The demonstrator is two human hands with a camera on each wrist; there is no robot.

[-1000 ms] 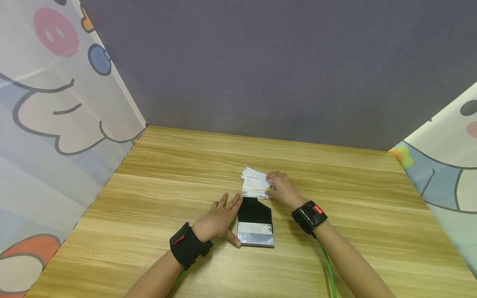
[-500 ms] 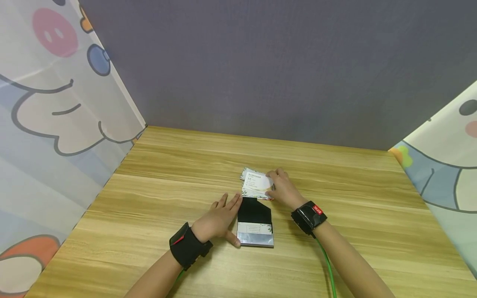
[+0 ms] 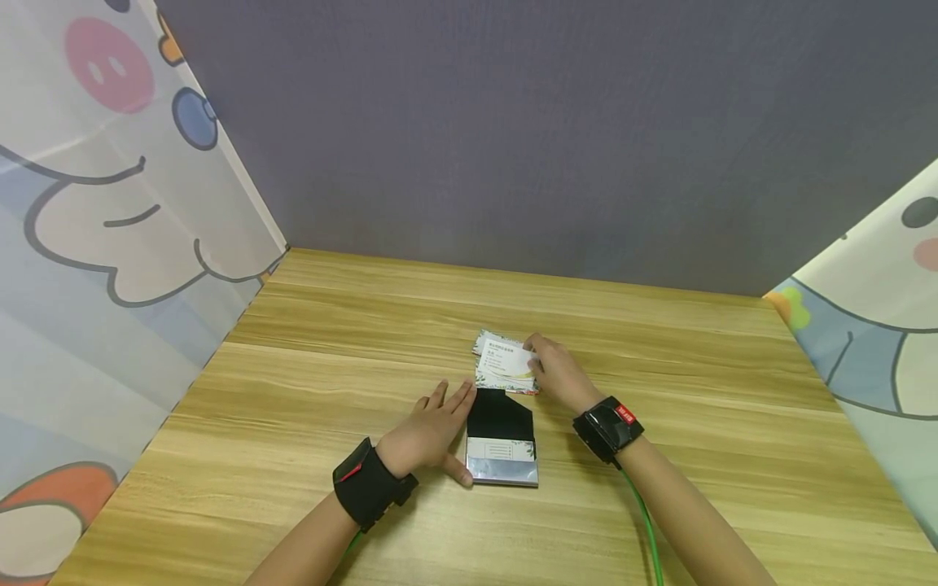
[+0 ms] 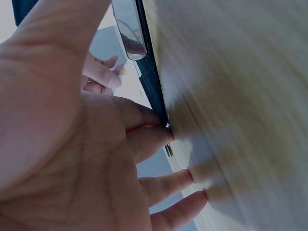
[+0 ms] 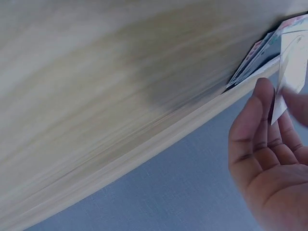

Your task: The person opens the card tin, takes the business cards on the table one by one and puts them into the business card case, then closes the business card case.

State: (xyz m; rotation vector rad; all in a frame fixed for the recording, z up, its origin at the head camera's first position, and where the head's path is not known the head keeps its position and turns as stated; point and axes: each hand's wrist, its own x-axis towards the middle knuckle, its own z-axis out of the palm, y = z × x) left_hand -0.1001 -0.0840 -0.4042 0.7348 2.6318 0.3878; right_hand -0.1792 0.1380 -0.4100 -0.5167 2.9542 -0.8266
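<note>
An open business card case (image 3: 502,471) lies on the table, its black lid (image 3: 498,417) folded back and its silver edge nearest me. A white printed card (image 3: 493,448) shows inside it. My left hand (image 3: 427,431) is spread beside the case, index fingertip at the lid's far left corner and thumb at the near left corner. Beyond the lid is a loose, fanned pile of business cards (image 3: 485,381). With thumb and fingers my right hand (image 3: 563,376) pinches the edge of a business card (image 5: 291,72), which is tilted up off the pile in the right wrist view.
The wood-grain table (image 3: 352,325) runs back to a grey partition (image 3: 513,146). Cartoon-printed curtains (image 3: 146,220) hang at both sides. Black bands (image 3: 608,427) circle both wrists, and a green cable (image 3: 648,521) trails from the right one.
The right thumb has shifted upward along the card's right edge, and the top card has swung slightly and moved toward me over the pile. The left hand and case stay put.
</note>
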